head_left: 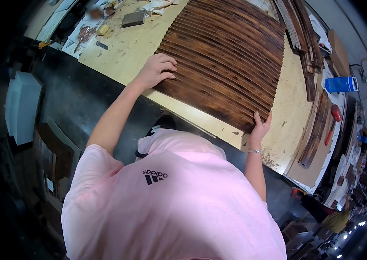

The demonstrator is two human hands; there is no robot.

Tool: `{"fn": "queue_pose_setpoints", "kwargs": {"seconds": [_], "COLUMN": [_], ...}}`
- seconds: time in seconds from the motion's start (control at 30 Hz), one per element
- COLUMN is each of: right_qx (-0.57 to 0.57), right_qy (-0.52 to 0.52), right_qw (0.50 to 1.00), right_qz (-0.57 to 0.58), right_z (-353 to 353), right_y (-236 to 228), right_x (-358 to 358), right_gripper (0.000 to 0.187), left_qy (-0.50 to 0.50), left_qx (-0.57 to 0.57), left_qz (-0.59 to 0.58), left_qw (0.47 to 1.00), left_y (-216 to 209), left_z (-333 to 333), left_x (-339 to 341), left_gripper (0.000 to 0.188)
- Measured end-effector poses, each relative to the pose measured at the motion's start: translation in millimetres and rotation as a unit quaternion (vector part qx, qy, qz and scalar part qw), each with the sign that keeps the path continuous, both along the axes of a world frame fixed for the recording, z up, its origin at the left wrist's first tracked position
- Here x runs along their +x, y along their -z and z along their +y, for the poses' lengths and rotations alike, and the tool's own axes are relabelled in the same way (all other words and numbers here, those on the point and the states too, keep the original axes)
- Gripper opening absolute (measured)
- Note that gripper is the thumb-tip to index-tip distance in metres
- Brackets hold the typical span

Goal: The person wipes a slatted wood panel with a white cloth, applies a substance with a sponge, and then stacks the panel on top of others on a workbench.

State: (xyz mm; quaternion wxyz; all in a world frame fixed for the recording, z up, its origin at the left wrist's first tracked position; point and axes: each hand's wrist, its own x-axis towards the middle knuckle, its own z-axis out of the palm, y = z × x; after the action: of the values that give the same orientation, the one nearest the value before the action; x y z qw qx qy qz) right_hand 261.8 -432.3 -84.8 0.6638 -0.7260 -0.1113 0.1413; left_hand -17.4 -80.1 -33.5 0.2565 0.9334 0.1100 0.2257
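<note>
A large dark-brown wooden panel (222, 56), ridged across with parallel slats, lies on the pale plywood tabletop (125, 52). At its near left edge, my left hand (156, 70) has its fingers curled over onto the top face. My right hand (260, 128) grips the near right corner, with the thumb on top and the other fingers mostly hidden at the side. The slat ends form a notched edge along both sides. A smoother, wider strip runs along the side closest to me.
Dark wood strips (307, 52) are stacked at the far right, with more strips (315, 130) nearer. Beside them are a blue jug (341, 84) and a red-handled tool (335, 113). A grey block (133, 19) and yellow sponge-like piece (103, 30) lie far left. Another person (335, 219) stands at right.
</note>
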Motion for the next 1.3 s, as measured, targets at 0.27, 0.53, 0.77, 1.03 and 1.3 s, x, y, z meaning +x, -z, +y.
{"fn": "queue_pose_setpoints", "kwargs": {"seconds": [0.27, 0.53, 0.77, 1.03, 1.3], "right_qx": [-0.198, -0.295, -0.37, -0.376, -0.382], "right_qy": [0.084, 0.01, 0.087, 0.088, 0.103], "right_qw": [0.938, 0.858, 0.777, 0.782, 0.783], "right_qz": [-0.273, -0.42, -0.501, -0.489, -0.48], "right_z": [11, 97, 132, 127, 130], "right_y": [-19, -24, -6, 5, 2], "right_x": [-33, -120, -120, -118, -122], "right_gripper": [0.064, 0.06, 0.049, 0.052, 0.052], "left_qy": [0.014, 0.001, -0.158, -0.032, 0.229], "left_qx": [-0.024, -0.044, 0.21, 0.042, 0.098], "left_qz": [-0.026, -0.061, 0.067, 0.078, 0.084], "left_qw": [0.999, 0.997, 0.963, 0.996, 0.965], "left_y": [9, -16, 15, -23, -51], "left_z": [12, 57, 258, 229, 100], "left_x": [-1, -26, -49, -19, -41], "left_gripper": [0.015, 0.023, 0.047, 0.054, 0.061]}}
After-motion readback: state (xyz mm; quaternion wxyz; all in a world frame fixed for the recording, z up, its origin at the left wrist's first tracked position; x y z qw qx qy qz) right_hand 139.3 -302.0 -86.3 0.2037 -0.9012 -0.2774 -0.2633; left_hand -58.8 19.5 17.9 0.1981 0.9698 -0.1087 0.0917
